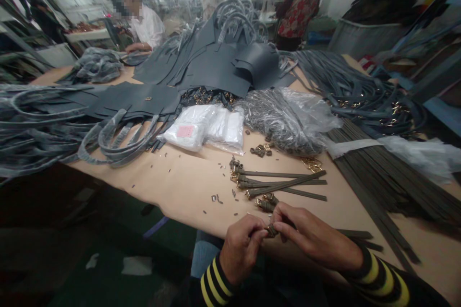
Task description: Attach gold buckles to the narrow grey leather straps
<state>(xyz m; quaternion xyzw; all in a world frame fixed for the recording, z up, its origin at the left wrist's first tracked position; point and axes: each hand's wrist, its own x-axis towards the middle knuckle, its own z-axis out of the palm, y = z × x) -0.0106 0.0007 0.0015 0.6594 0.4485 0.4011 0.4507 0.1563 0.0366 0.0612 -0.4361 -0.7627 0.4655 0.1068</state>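
Note:
At the table's near edge, my left hand (239, 245) pinches a small brass buckle with an olive strap piece (271, 230) between thumb and fingertips. From the other side my right hand (311, 236) closes its thumb and fingers on the same piece, partly covering it. Just beyond my fingers lie short olive strap ends with brass buckles (265, 204). Farther up, several long olive straps with buckles (284, 183) lie crosswise, beside small olive strap loops (236, 165). Little dark scraps (217, 199) are scattered to their left.
White packets in clear plastic (196, 127) and a plastic bag of dark pieces (284, 117) stand mid-table. Dark leather panels (212, 64) pile behind, with wrapped handles (118, 141) at left. Olive strips (378, 172) cover the right side. A co-worker (147, 26) sits across.

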